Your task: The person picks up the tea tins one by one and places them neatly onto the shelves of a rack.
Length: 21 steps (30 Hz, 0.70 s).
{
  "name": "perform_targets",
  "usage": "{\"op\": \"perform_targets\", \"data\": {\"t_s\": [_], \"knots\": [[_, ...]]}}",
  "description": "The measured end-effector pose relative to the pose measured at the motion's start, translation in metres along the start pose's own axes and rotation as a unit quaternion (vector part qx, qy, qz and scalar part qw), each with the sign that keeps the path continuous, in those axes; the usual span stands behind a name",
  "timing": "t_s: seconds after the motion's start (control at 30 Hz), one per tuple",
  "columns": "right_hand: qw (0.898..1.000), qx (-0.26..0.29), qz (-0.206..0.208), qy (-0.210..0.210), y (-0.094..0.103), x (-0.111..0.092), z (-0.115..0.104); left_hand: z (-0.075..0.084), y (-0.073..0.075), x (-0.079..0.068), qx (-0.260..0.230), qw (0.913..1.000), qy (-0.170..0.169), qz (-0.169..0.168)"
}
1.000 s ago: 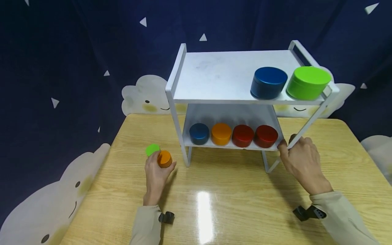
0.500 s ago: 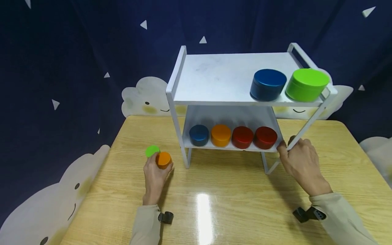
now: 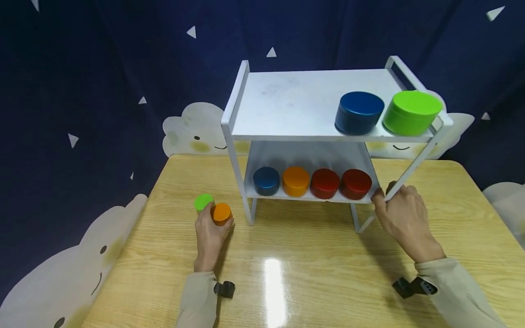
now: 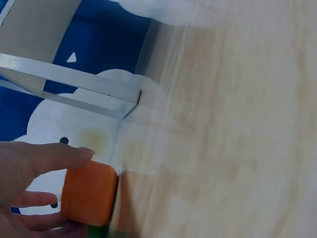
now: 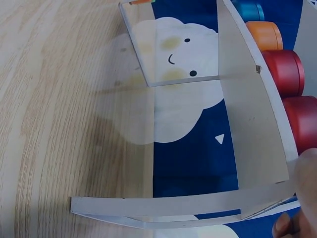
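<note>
My left hand (image 3: 210, 234) grips a small round orange tin (image 3: 223, 213) between thumb and fingers, low at the tabletop left of the white two-tier rack (image 3: 295, 102). Behind that tin stands a small green tin (image 3: 203, 201), close to the fingertips. In the left wrist view the thumb lies along one side of the orange tin (image 4: 90, 193), the fingers on the other. At the rack's right side, my right hand (image 3: 404, 221) holds the front leg where it meets the lower shelf. Only part of this hand (image 5: 304, 186) shows in the right wrist view.
The lower shelf carries a blue tin (image 3: 266, 181), an orange one (image 3: 296, 181) and two red ones (image 3: 325, 184). Larger blue (image 3: 359, 114) and green (image 3: 412, 114) tins stand at the upper shelf's right front. A dark curtain (image 3: 102, 68) hangs behind the wooden table (image 3: 311, 264).
My left hand and the orange tin have shifted slightly left, then slightly back to the right. The right hand keeps its hold on the rack.
</note>
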State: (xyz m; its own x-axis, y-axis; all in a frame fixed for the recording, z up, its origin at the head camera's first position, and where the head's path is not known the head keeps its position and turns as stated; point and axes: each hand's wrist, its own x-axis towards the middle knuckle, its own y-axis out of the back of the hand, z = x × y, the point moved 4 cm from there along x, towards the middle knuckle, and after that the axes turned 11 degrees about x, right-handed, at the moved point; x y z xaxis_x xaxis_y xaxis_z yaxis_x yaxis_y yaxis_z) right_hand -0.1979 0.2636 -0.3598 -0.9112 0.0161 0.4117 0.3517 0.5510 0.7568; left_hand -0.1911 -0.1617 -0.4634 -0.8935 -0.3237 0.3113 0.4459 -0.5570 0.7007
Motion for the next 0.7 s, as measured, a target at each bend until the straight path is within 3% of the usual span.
{"op": "perform_targets", "data": {"t_s": [0.23, 0.47, 0.7], "knots": [[1.0, -0.001, -0.004, -0.008, 0.0, -0.0007, 0.0007, -0.0091, -0.0048, -0.0023, -0.008, 0.9991, 0.034, -0.026], [1.0, -0.001, -0.005, -0.014, 0.0025, 0.0073, -0.0004, -0.0065, -0.0041, 0.0031, -0.012, 0.9989, 0.043, -0.017], [1.0, 0.005, -0.012, -0.026, 0.0008, 0.001, 0.0007, -0.0072, -0.0035, -0.0042, -0.018, 0.9989, 0.044, -0.003]]}}
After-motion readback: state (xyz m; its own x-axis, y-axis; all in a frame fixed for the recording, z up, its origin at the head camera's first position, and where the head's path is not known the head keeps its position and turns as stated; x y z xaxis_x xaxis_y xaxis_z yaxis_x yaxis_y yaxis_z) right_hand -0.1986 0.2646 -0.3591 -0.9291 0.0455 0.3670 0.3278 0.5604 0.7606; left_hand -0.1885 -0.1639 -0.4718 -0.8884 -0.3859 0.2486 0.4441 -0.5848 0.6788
